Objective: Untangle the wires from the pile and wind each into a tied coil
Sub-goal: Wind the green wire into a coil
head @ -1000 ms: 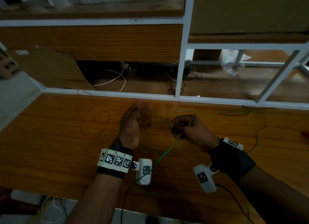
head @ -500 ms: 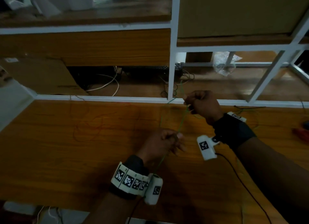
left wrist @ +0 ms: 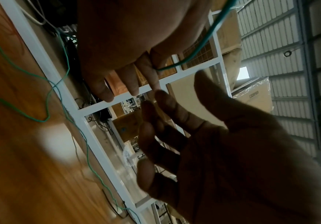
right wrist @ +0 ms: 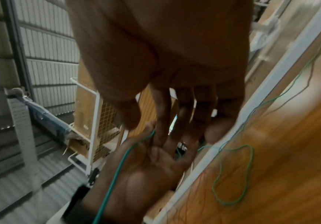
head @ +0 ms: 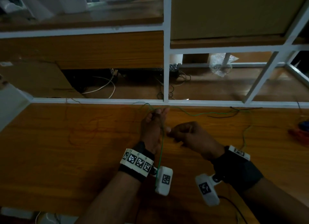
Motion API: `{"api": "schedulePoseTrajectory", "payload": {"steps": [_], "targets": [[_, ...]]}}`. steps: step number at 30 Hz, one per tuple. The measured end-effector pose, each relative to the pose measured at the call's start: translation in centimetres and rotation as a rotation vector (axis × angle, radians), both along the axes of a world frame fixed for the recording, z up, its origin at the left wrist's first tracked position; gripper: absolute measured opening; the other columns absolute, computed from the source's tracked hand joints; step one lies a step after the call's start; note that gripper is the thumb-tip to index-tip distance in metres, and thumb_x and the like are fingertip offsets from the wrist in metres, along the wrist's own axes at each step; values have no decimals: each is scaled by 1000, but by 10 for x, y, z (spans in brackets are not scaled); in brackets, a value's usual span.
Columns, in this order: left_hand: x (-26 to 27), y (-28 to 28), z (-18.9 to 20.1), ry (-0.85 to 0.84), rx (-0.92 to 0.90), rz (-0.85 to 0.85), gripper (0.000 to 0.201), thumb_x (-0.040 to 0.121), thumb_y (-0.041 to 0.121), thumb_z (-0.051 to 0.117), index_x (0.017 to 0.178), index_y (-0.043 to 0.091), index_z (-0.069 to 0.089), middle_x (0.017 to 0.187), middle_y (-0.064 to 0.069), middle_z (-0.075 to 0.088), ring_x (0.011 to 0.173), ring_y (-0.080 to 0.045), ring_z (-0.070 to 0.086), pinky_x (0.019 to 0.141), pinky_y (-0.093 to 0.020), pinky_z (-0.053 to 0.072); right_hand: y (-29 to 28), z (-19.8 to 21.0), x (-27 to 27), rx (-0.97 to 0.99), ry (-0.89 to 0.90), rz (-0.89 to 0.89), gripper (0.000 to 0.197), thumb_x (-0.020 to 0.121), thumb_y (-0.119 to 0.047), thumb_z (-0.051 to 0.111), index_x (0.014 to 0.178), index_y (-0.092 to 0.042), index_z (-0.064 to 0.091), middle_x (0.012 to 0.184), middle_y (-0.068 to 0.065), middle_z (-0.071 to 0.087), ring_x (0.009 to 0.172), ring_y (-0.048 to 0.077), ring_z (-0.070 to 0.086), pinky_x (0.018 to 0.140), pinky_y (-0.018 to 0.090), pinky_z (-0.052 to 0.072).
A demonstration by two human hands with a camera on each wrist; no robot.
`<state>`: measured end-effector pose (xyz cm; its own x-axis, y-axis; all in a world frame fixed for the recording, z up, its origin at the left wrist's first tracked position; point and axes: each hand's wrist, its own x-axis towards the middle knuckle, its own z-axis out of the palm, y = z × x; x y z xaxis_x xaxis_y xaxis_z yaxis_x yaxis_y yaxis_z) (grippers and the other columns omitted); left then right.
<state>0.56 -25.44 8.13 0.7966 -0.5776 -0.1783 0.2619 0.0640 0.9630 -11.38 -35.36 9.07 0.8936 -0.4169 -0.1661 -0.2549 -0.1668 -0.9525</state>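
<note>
A thin green wire [head: 161,148] runs from my left wrist up across the palm and loops over the straight fingertips of my left hand [head: 153,123], then trails off slack to the right along the wooden table [head: 50,156]. My right hand [head: 189,133] sits just right of it, fingertips at the wire on the left palm. In the right wrist view the green wire [right wrist: 117,169] crosses the left hand [right wrist: 152,163] and vanishes behind the index finger of the right hand [right wrist: 165,53]; no pinch is visible. In the left wrist view the wire [left wrist: 203,44] passes between the left hand's fingers [left wrist: 133,81].
A thin red wire [head: 87,131] lies tangled on the table to the left. A black wire [head: 222,116] lies beside the green one at the far right. A red and blue bundle [head: 301,130] sits at the right edge. A white frame rail [head: 100,100] borders the table's far side.
My left hand has moved forward and straightened its fingers, with the wire now looped over their tips. My right hand has come back from the far rail to the left palm.
</note>
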Motion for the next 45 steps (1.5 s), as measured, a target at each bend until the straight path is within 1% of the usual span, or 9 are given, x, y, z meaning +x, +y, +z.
{"api": "schedulePoseTrajectory", "payload": {"steps": [3, 9, 17, 23, 27, 30, 32, 34, 45], "targets": [[3, -3, 4, -28, 16, -4, 32, 101, 47, 44, 110, 34, 72, 125, 10, 67, 97, -12, 64, 48, -16, 44, 7, -10, 2, 8, 60, 101, 22, 92, -39, 74, 88, -18, 82, 92, 14, 77, 75, 26, 62, 66, 38, 48], [18, 7, 3, 54, -30, -9, 49, 74, 53, 73, 113, 22, 70, 121, 2, 70, 119, -21, 61, 96, -43, 51, -4, -2, 5, 79, -9, 12, 22, 96, -12, 67, 80, -20, 79, 98, 18, 75, 83, 20, 63, 72, 38, 49], [6, 46, 11, -102, 218, -301, 21, 100, 30, 54, 108, 16, 68, 103, 1, 76, 96, -20, 71, 87, -44, 48, -64, 13, 20, -22, -72, -188, 18, 104, -18, 57, 103, -2, 67, 77, 9, 73, 72, 20, 70, 72, 42, 52], [2, 45, 11, -704, 295, -20, 24, 95, 33, 60, 119, 39, 61, 126, 12, 62, 117, -6, 56, 93, -18, 45, -52, 10, 16, -138, -47, 93, 17, 105, -14, 54, 101, -7, 69, 76, 10, 64, 67, 20, 57, 62, 32, 49], [24, 40, 5, -1388, 553, -284, 47, 95, 50, 37, 141, 43, 42, 160, 10, 24, 151, -19, 13, 119, -44, 11, -39, 5, 2, -4, -70, 224, 18, 106, -14, 54, 98, -3, 66, 73, 7, 60, 64, 19, 58, 65, 31, 52], [25, 41, 12, -1285, 388, -435, 26, 96, 45, 46, 117, 45, 62, 125, 19, 60, 125, -1, 47, 116, -29, 16, -34, 10, -9, 98, -111, 233, 32, 103, -26, 57, 87, 1, 64, 72, 11, 57, 66, 23, 60, 73, 44, 55], [22, 42, 20, -1052, 219, -442, 19, 97, 29, 58, 95, 45, 67, 86, 21, 67, 82, 5, 60, 86, -10, 41, -34, 11, -16, 135, -107, 205, 44, 102, -36, 54, 87, 2, 68, 78, 16, 66, 72, 26, 66, 80, 53, 55], [24, 44, 28, -844, 145, -365, 20, 95, 25, 60, 89, 40, 71, 75, 19, 68, 68, 1, 60, 59, -13, 44, -37, 11, -24, 197, -48, 224, 59, 103, -47, 41, 101, 1, 74, 96, 18, 76, 91, 30, 73, 84, 50, 55], [30, 39, 18, -654, 108, -385, 14, 93, 7, 63, 95, 2, 76, 77, 18, 73, 74, 6, 65, 64, -7, 45, -20, -8, -37, 692, -175, 331, 53, 106, -36, 41, 125, 8, 64, 124, 35, 65, 123, 44, 62, 109, 56, 43]]}}
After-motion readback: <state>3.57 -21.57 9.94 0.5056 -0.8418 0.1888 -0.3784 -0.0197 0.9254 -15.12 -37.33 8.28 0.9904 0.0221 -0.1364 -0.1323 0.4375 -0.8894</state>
